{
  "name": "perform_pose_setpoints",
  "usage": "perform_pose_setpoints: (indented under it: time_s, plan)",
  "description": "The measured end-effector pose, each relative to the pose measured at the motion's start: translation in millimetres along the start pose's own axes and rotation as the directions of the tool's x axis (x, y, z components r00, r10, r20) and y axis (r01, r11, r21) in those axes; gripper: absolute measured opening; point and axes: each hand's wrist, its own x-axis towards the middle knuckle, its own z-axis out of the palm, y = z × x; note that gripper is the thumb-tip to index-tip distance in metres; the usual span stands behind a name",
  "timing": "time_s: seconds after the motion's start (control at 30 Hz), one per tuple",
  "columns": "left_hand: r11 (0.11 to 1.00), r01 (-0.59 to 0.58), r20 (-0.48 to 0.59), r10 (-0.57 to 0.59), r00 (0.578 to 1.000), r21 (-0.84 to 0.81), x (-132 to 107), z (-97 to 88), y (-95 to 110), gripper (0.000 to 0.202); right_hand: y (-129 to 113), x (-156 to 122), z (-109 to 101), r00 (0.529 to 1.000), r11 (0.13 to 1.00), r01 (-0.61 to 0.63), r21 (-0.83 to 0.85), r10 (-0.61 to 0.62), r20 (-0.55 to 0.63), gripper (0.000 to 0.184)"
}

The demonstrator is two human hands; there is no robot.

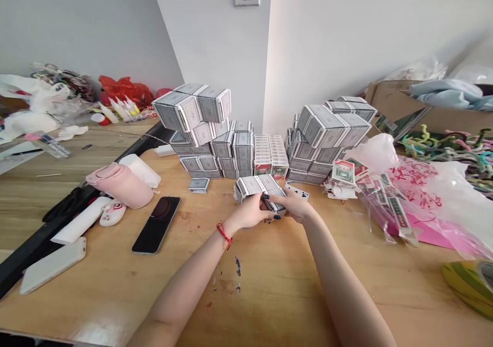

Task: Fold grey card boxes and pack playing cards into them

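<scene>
My left hand (pixel 251 211) and my right hand (pixel 295 206) meet at the middle of the wooden table (pixel 269 285), both closed round a small grey-patterned card pack (pixel 276 203) between them. Just behind the hands lies a wrapped block of grey card packs (pixel 256 185). A loose playing card (pixel 298 190) lies by my right hand. A red string is tied round my left wrist.
Stacks of grey card blocks stand at the back left (pixel 200 126) and back right (pixel 327 136), with green-and-red packs (pixel 269 157) between. A black phone (pixel 156 224), pink bottle (pixel 121 182) and white items lie left. Pink plastic bags (pixel 416 193) spread right.
</scene>
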Motion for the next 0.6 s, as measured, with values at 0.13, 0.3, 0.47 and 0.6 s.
perform_pose_setpoints:
  time_s: [0.13,0.3,0.47,0.6]
  plan:
    - [1.000,0.006,-0.005,-0.006,1.000,-0.003,1.6,0.0,-2.7,0.044,2.0,1.8,0.2,1.000,1.000,-0.001,-0.019,0.001,-0.012,0.053]
    - [1.000,-0.009,0.011,0.009,1.000,-0.011,4.6,-0.8,-7.3,0.047,3.0,2.9,0.6,0.999,0.998,0.011,-0.061,-0.014,-0.039,0.049]
    - [1.000,-0.026,0.021,0.026,0.999,-0.015,5.7,-0.6,-8.9,0.045,1.2,1.8,2.6,0.996,0.998,0.025,-0.060,-0.030,-0.084,0.043]
    - [0.997,0.008,0.029,-0.005,1.000,-0.081,5.7,0.8,-9.7,0.050,0.8,1.0,3.3,0.995,0.998,0.036,-0.042,-0.040,-0.097,0.045]
